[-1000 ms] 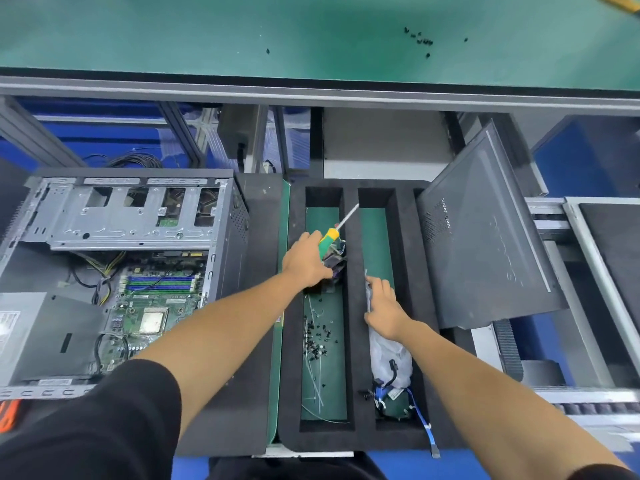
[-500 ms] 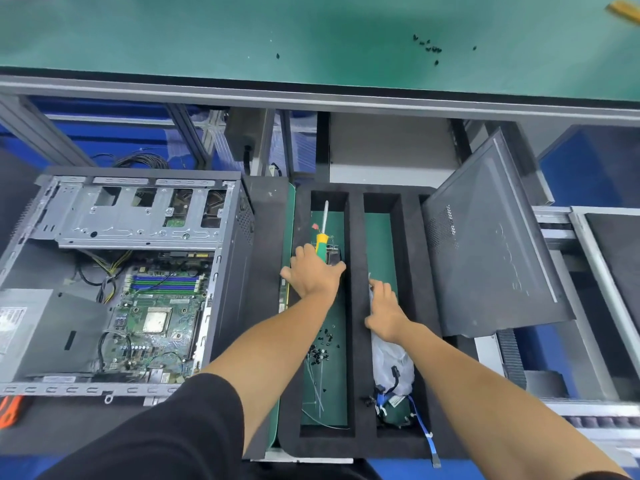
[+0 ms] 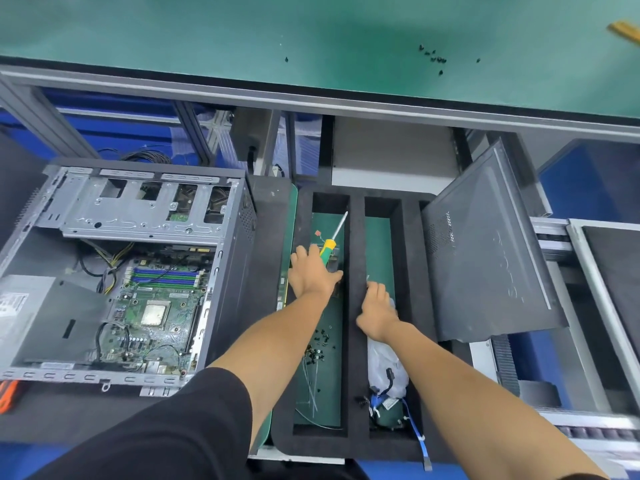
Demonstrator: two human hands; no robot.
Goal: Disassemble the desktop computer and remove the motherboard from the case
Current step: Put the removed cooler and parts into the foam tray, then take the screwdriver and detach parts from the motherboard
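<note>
My left hand (image 3: 313, 273) loosely grasps the yellow-green screwdriver (image 3: 330, 242) in the black foam tray (image 3: 356, 306); my right hand (image 3: 377, 311) presses crinkly plastic bag (image 3: 386, 368), fingers flat. Green motherboard (image 3: 156, 306) sits inside the open steel case (image 3: 138, 216), far left.

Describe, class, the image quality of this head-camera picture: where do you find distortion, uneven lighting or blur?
Head view: wide-angle distortion bows the workbench edge and splays the forearms; light falls unevenly on the green bench mat, with a darker patch mid-top; the yellow object at the top right corner is smeared; the motherboard, left hand and screwdriver are sharp.
</note>
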